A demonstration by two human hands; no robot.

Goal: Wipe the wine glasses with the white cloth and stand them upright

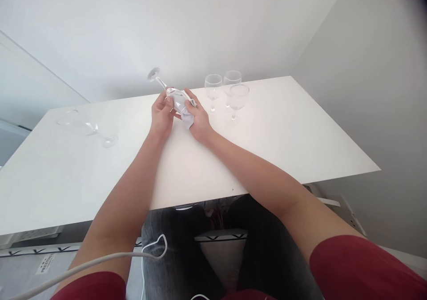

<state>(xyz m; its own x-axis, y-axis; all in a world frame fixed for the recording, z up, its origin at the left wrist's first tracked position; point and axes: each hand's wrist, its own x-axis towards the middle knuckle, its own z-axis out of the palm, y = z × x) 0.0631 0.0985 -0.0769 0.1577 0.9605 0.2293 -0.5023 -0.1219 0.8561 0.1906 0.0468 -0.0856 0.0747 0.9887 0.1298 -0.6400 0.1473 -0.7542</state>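
Holding a glass sideways above the table, left hand curled around its bowl. Right hand pinching a cloth against it. Three glasses standing nearby.

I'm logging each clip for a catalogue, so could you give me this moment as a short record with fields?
setting: white table against a white wall
left hand: left hand grips the held wine glass, stem pointing up and away
right hand: right hand presses a white cloth around that glass's bowl
upright glasses: three wine glasses stand grouped right of the hands
lying glass: one glass on its side at the table's left
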